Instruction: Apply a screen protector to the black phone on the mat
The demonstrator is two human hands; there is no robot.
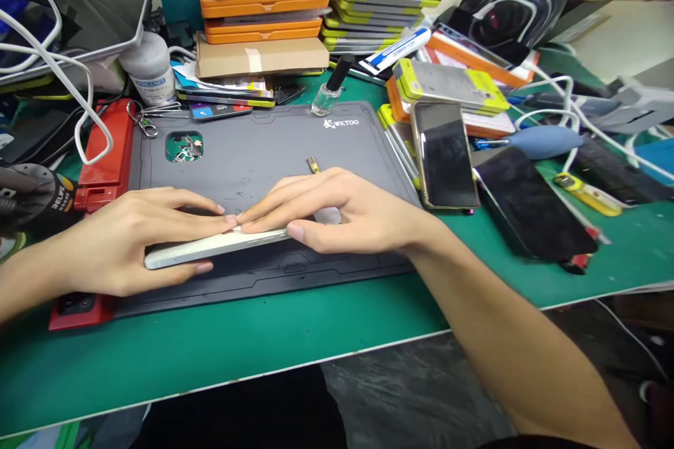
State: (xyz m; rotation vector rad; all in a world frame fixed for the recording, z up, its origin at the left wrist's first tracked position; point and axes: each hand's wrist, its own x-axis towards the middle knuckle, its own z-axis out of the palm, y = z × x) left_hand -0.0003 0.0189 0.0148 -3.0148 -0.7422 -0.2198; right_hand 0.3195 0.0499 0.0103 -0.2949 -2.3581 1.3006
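Note:
A slim, pale smartphone (pixel 221 247) is held edge-on, tilted above a grey work mat (pixel 263 144). My left hand (pixel 129 242) grips its left end, thumb along the lower side and fingers across the top face. From the other side, my right hand (pixel 350 214) lays its fingers over that face, with the thumb at the near edge. The fingertips of both hands meet near the phone's middle. Behind the right hand, a small tool with a brassy end (pixel 313 165) lies on the mat, partly hidden. Small metal parts (pixel 187 147) sit in the mat's cut-out.
A red fixture (pixel 105 147) stands along the mat's left side. At the back edge are a small black-capped bottle (pixel 329 90) and stacked orange cases (pixel 263 3). Two dark phones (pixel 445 154), a blue air blower (pixel 547 142) and a yellow cutter (pixel 592 194) lie to the right.

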